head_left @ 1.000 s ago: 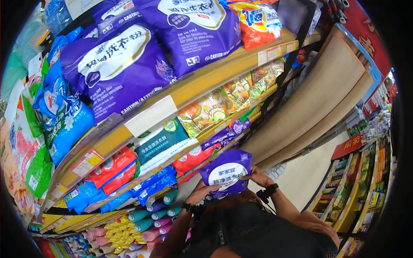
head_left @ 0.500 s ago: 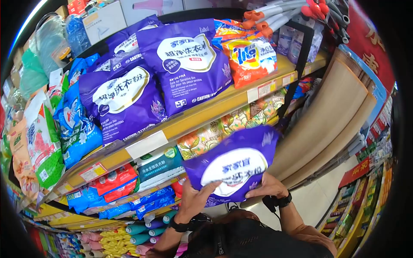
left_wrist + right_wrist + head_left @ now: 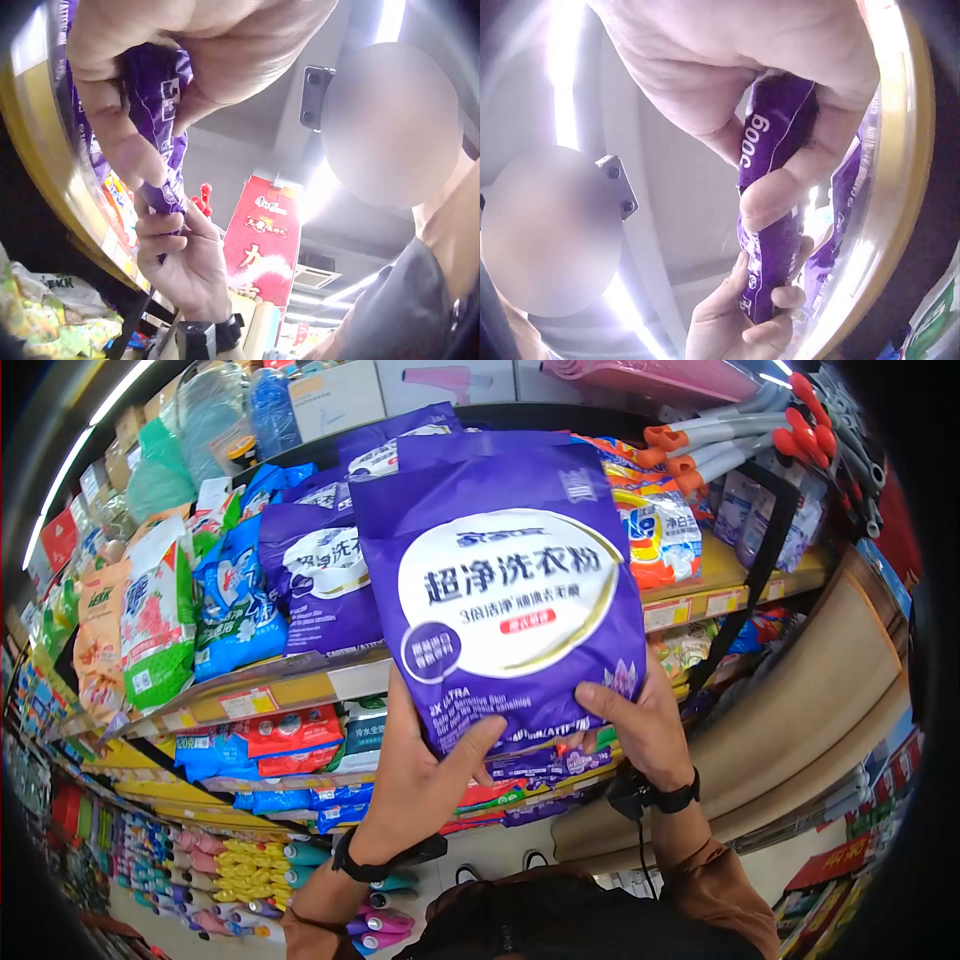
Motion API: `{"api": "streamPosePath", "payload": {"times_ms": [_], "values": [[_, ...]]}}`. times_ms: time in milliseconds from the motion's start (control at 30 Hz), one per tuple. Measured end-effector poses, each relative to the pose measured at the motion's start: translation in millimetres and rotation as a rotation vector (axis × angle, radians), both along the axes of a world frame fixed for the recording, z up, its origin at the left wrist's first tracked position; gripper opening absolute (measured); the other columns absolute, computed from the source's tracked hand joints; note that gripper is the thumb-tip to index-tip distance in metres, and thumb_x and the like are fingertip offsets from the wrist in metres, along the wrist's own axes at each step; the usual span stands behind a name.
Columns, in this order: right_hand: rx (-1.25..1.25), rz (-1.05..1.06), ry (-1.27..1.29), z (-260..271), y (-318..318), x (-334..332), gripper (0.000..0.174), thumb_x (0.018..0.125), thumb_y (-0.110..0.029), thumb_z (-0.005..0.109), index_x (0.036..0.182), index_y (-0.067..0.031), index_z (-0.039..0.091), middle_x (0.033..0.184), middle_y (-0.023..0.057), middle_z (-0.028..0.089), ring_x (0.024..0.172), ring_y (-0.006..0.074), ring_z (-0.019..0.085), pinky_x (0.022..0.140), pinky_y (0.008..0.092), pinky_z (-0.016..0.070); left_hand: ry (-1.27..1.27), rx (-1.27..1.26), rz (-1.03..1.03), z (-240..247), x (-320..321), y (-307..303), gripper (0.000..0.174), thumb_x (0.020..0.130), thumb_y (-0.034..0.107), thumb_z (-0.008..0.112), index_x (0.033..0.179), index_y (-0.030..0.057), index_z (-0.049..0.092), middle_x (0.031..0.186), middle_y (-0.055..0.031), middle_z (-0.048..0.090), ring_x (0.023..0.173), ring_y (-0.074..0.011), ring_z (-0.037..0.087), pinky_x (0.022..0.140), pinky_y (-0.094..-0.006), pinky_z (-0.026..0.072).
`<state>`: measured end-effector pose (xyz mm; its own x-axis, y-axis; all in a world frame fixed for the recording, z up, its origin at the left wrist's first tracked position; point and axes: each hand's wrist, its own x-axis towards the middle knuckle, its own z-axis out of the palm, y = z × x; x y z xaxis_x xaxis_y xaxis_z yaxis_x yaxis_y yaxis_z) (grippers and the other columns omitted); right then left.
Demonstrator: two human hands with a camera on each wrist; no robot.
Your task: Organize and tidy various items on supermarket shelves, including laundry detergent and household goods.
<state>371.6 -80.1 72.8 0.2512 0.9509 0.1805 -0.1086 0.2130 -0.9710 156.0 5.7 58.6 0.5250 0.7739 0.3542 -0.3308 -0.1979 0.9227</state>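
Note:
A purple bag of laundry powder [image 3: 505,595] stands upright in front of the top shelf, its white oval label facing the head camera. My left hand [image 3: 425,780] grips its lower left corner, thumb on the front. At the lower right corner my right hand [image 3: 645,725] holds it the same way. Both wrist views show the bag's narrow bottom edge [image 3: 769,150], with fingers curled under it from each side. Behind it on the shelf are matching purple bags [image 3: 325,585], partly hidden by the held one.
Blue detergent bags [image 3: 238,595] and a white-green bag [image 3: 157,620] stand left on the yellow-edged shelf [image 3: 290,690]. To the right are an orange Tide bag [image 3: 655,535] and grey poles with orange ends [image 3: 720,440]. Large tan rolled sheets [image 3: 800,710] lean at the right.
Both hands have lifted the laundry powder bag from low near the body up to the top shelf's height. It now covers part of the shelved purple bags, and the head view has shifted.

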Motion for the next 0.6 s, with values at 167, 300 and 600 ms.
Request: {"api": "streamPosePath", "payload": {"times_ms": [167, 300, 600], "values": [[0.016, 0.013, -0.013, 20.7, 19.6, 5.1, 0.061, 0.092, -0.005, 0.071, 0.144, 0.0009, 0.039, 0.103, 0.0101, 0.068, 0.071, 0.0162, 0.071, 0.049, 0.0269, 0.055, -0.072, -0.097, -0.046, 14.3, 6.6, 19.2, 0.065, 0.096, 0.004, 0.064, 0.148, 0.0017, 0.025, 0.123, -0.0127, 0.059, 0.096, -0.0153, 0.067, 0.054, -0.0241, 0.0575], [0.147, 0.034, -0.095, 24.6, 36.0, 14.4, 0.073, 0.093, -0.007, 0.069, 0.153, 0.0012, 0.027, 0.13, 0.0174, 0.058, 0.107, 0.0219, 0.067, 0.072, 0.0342, 0.0612, -0.052, 0.035, 0.061, 35.5, 11.4, 46.6, 0.058, 0.095, 0.003, 0.064, 0.145, 0.0031, 0.035, 0.124, -0.0112, 0.061, 0.094, -0.0172, 0.068, 0.057, -0.0283, 0.0605], [0.075, 0.217, -0.242, -28.1, -21.5, 22.9, 0.042, 0.097, -0.011, 0.065, 0.135, 0.0004, 0.051, 0.12, 0.0069, 0.061, 0.1, 0.0131, 0.063, 0.088, 0.03, 0.0503, 0.185, 0.06, 0.158, 116.2, 32.6, 197.0, 0.048, 0.099, 0.018, 0.065, 0.139, 0.0052, 0.041, 0.115, -0.0109, 0.063, 0.088, -0.0208, 0.069, 0.071, -0.0301, 0.0631]]}}
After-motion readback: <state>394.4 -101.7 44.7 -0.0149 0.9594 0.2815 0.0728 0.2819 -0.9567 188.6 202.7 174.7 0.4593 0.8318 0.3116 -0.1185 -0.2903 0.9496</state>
